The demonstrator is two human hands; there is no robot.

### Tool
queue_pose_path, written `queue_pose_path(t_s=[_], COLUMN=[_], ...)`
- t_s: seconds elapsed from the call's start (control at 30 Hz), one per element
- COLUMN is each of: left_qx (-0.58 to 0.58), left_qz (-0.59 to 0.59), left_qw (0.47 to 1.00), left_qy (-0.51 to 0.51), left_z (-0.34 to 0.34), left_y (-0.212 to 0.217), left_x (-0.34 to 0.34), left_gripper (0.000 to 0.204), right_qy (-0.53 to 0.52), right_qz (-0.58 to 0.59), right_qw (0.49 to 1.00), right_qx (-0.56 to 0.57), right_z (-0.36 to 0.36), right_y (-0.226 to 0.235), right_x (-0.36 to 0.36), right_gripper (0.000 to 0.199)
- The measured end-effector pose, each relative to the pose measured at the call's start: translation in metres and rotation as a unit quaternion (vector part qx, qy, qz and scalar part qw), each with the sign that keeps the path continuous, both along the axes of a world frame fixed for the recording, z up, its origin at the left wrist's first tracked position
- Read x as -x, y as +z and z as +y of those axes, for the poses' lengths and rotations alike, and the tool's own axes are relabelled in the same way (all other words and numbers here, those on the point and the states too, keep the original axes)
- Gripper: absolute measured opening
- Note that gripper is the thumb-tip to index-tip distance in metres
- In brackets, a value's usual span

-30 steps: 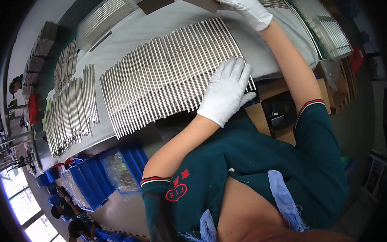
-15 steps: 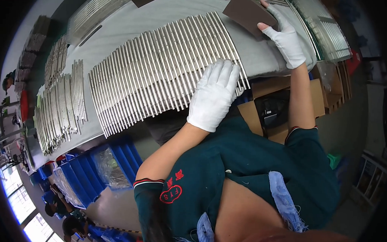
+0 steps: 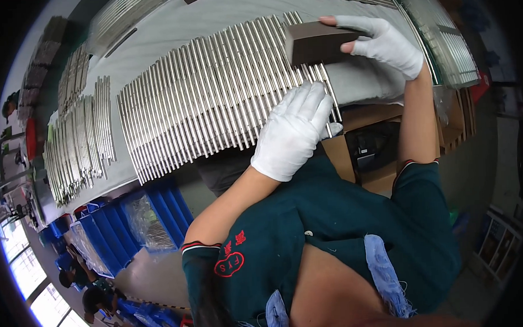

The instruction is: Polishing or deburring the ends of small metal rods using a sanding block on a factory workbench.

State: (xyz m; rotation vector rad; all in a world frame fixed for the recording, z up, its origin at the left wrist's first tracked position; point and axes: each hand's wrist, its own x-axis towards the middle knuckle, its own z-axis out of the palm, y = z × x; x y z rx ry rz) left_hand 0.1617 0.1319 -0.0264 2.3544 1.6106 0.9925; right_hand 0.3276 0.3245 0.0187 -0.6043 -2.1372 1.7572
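Observation:
A wide row of shiny metal rods (image 3: 196, 99) lies side by side on the grey cloth-covered table (image 3: 356, 82). My left hand (image 3: 295, 130), in a white glove, rests on the near ends of the rods at the row's right side, its fingers stretched out flat. My right hand (image 3: 381, 44), in a white glove with bare thumb and fingertip, grips a brown rectangular block (image 3: 318, 43) between thumb and fingers. The block lies over the upper part of the rightmost rods and hides some of them; whether it presses on them I cannot tell.
Shorter rods (image 3: 82, 146) lie in a group on the table's left. Clear plastic packs of rods (image 3: 438, 36) are at the far right. Below the table's edge stand blue bins (image 3: 108, 235) and an open cardboard box (image 3: 381, 116). Other people (image 3: 96, 302) work at lower left.
My right hand has brought the brown block left and down from beside the row to over the rightmost rods, turning it level. My left hand stays nearly in place.

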Motion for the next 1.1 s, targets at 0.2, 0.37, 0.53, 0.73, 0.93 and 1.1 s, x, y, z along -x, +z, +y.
queue_pose_path(t_s=[0.2,0.37,0.53,0.73,0.93,1.1], left_qx=[-0.011,0.001,-0.039,0.023,0.05,0.053], left_qz=[0.002,0.002,0.017,0.045,0.08,0.092], left_qw=[1.0,1.0,0.999,0.999,0.995,0.994], left_qy=[0.006,-0.004,0.005,0.0,-0.014,-0.035], left_z=[-0.001,0.001,0.001,0.002,0.003,0.011], left_y=[-0.003,-0.002,-0.01,-0.008,-0.002,-0.002], left_x=[-0.003,-0.002,-0.005,-0.003,-0.003,-0.01], left_gripper=[0.049,0.05,0.05,0.053,0.071,0.075], right_qy=[0.012,-0.03,-0.029,-0.199,-0.161,-0.122], right_qz=[0.013,-0.049,-0.031,0.013,0.361,0.38], right_qw=[0.979,0.998,0.994,0.967,0.858,0.801], right_qx=[-0.205,-0.037,-0.103,-0.16,0.327,0.446], right_z=[-0.015,0.002,-0.017,-0.008,-0.025,-0.033], right_y=[-0.009,0.003,-0.001,-0.007,-0.051,-0.066], right_x=[0.024,-0.008,0.015,-0.026,-0.015,-0.007], right_gripper=[0.05,0.05,0.048,0.05,0.038,0.037])
